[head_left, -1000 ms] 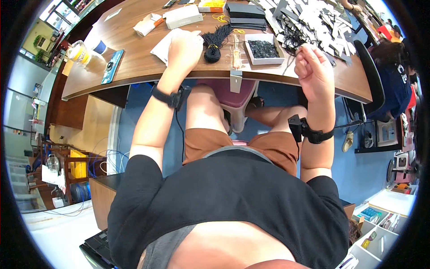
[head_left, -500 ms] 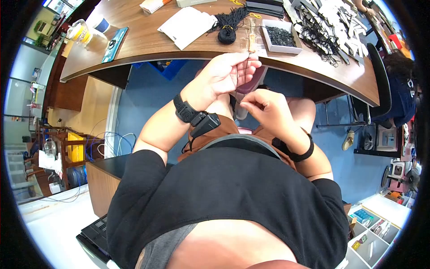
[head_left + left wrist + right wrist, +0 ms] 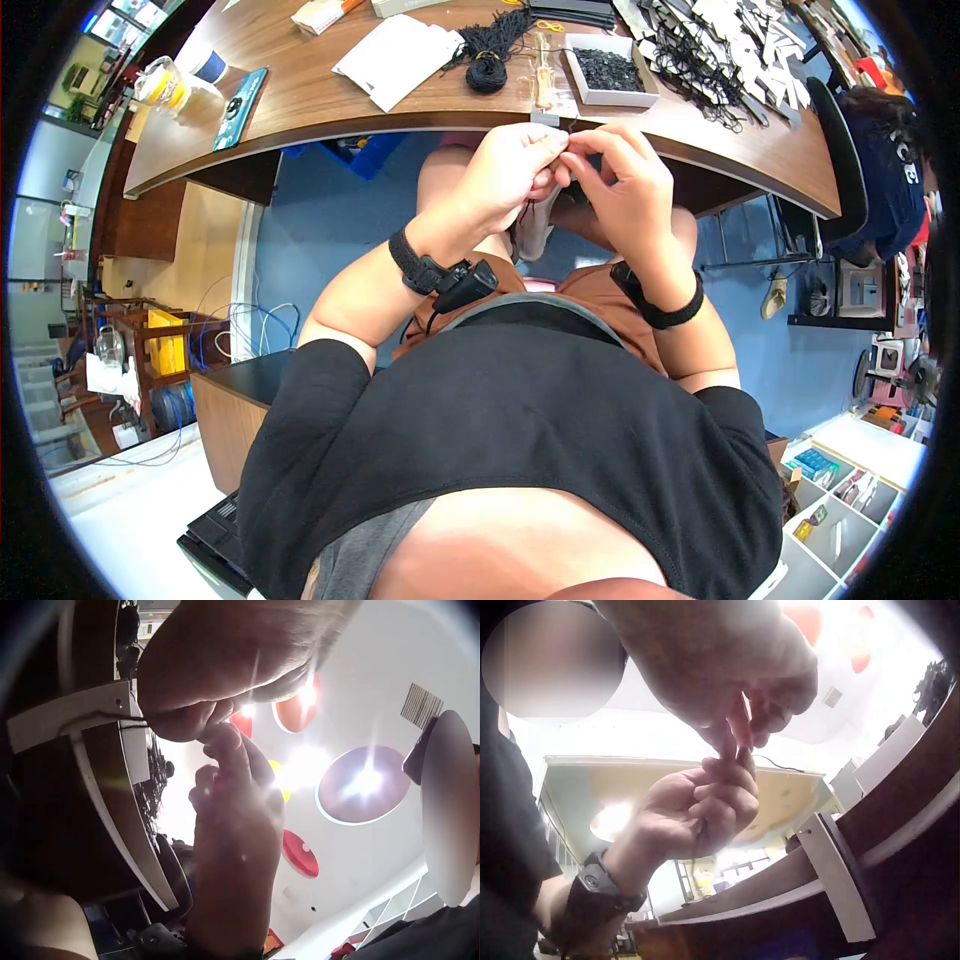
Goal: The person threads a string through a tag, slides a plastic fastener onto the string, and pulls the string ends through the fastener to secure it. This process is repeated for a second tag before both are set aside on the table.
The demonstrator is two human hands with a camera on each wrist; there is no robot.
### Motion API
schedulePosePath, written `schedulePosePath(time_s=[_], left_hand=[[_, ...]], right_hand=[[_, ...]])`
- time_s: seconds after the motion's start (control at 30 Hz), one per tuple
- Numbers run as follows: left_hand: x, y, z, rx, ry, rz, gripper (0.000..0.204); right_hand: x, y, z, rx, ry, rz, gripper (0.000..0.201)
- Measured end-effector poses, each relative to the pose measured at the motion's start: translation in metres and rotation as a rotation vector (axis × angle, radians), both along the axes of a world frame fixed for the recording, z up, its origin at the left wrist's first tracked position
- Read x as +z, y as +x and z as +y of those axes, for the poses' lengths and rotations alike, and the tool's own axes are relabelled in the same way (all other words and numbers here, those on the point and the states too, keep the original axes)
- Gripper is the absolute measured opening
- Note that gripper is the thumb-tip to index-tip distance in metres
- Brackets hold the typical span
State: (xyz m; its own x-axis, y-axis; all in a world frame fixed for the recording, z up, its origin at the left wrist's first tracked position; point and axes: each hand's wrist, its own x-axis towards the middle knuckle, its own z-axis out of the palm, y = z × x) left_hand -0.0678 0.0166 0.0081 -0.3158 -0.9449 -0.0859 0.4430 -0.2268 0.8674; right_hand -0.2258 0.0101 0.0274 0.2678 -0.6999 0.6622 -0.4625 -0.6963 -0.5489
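Just off the table's front edge my two hands meet at the fingertips. My left hand (image 3: 510, 172) pinches a thin black cord (image 3: 97, 715) between thumb and finger. Thumb and forefinger of my right hand (image 3: 628, 185) pinch at the same spot, against the left fingertips. In the right wrist view a thin dark strand leaves the fingertips; the rest of the cord is mostly hidden by the fingers. Close beyond the hands, a pale tag (image 3: 832, 874) with a small hole juts from the table edge, below a clear-wrapped wooden piece (image 3: 543, 80) on the tabletop.
On the table (image 3: 300, 85) lie white sheets (image 3: 395, 60), a bundle of black cords (image 3: 487, 72) and a white box of small black pieces (image 3: 651, 98). A heap of black and white tags (image 3: 710, 50) spreads at right. A phone (image 3: 240, 110) and jar (image 3: 165, 85) stand left.
My hands started apart, left over the white sheets, right near the tag heap. They came together before the table edge; then the right hand rose from below to the left fingertips.
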Motion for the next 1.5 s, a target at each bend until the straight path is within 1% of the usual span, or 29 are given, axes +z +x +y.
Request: schedulePosePath(time_s=[0.03,0.13,0.23,0.33,0.4,0.43,0.53,0.57,0.67,0.7,0.73,0.8,0.83,0.93,1.03,1.13,1.23,1.33,1.43,1.5], left_hand=[[0.0,-0.001,0.001,-0.003,-0.037,-0.023,0.022],[0.001,-0.004,0.003,-0.002,-0.029,-0.001,0.022],[-0.002,-0.001,0.003,-0.042,0.012,-0.037,0.023],[0.005,-0.005,0.006,-0.019,0.024,-0.054,0.022],[0.014,-0.006,0.012,-0.005,-0.007,-0.188,0.02],[0.016,-0.005,0.013,0.0,-0.023,-0.256,0.02],[0.009,-0.005,0.014,0.024,-0.201,-0.367,0.021],[0.01,-0.006,0.015,0.034,-0.194,-0.367,0.021],[0.012,-0.006,0.016,0.075,-0.2,-0.343,0.02],[0.007,-0.006,0.014,0.09,-0.217,-0.316,0.02],[0.005,-0.006,0.013,0.104,-0.233,-0.29,0.02],[0.005,-0.006,0.014,0.099,-0.215,-0.329,0.019],[0.006,-0.007,0.014,0.095,-0.207,-0.349,0.019],[0.003,-0.009,0.015,0.115,-0.271,-0.353,0.02],[0.003,-0.005,0.014,0.075,-0.315,-0.457,0.021],[0.0,-0.006,0.015,0.095,-0.283,-0.4,0.022],[0.001,-0.004,0.017,0.083,-0.307,-0.49,0.022],[-0.001,-0.005,0.019,0.084,-0.288,-0.476,0.022],[0.009,-0.008,0.022,0.112,-0.245,-0.479,0.019],[0.012,-0.007,0.023,0.092,-0.235,-0.499,0.018]], right_hand=[[0.001,0.001,0.001,-0.024,-0.017,0.022,0.012],[-0.006,0.0,0.001,-0.029,-0.182,0.056,0.009],[-0.003,-0.003,0.003,-0.004,-0.195,0.084,0.008],[-0.005,-0.006,0.003,0.006,0.019,-0.024,0.006],[-0.009,-0.016,-0.001,-0.031,0.366,-0.18,0.004],[-0.014,-0.019,-0.006,0.038,0.443,-0.292,0.006],[-0.015,-0.023,-0.009,0.168,0.649,-0.451,0.008],[-0.016,-0.023,-0.01,0.175,0.773,-0.51,0.016],[-0.031,-0.033,-0.012,0.342,1.027,-0.669,0.024],[-0.029,-0.031,-0.008,0.312,1.109,-0.692,0.029],[-0.026,-0.028,-0.006,0.34,1.114,-0.723,0.028],[-0.02,-0.025,-0.004,0.392,1.123,-0.788,0.026],[-0.02,-0.025,-0.004,0.424,1.077,-0.755,0.024],[-0.016,-0.017,-0.003,0.388,0.989,-0.648,0.021],[-0.01,-0.017,-0.004,0.386,1.02,-0.662,0.02],[-0.01,-0.016,-0.006,0.409,1.072,-0.725,0.022],[-0.014,-0.019,-0.009,0.401,1.084,-0.772,0.023],[-0.013,-0.02,-0.011,0.404,1.076,-0.801,0.024],[-0.012,-0.02,-0.011,0.39,1.061,-0.811,0.024],[-0.012,-0.019,-0.011,0.385,1.057,-0.8,0.022]])
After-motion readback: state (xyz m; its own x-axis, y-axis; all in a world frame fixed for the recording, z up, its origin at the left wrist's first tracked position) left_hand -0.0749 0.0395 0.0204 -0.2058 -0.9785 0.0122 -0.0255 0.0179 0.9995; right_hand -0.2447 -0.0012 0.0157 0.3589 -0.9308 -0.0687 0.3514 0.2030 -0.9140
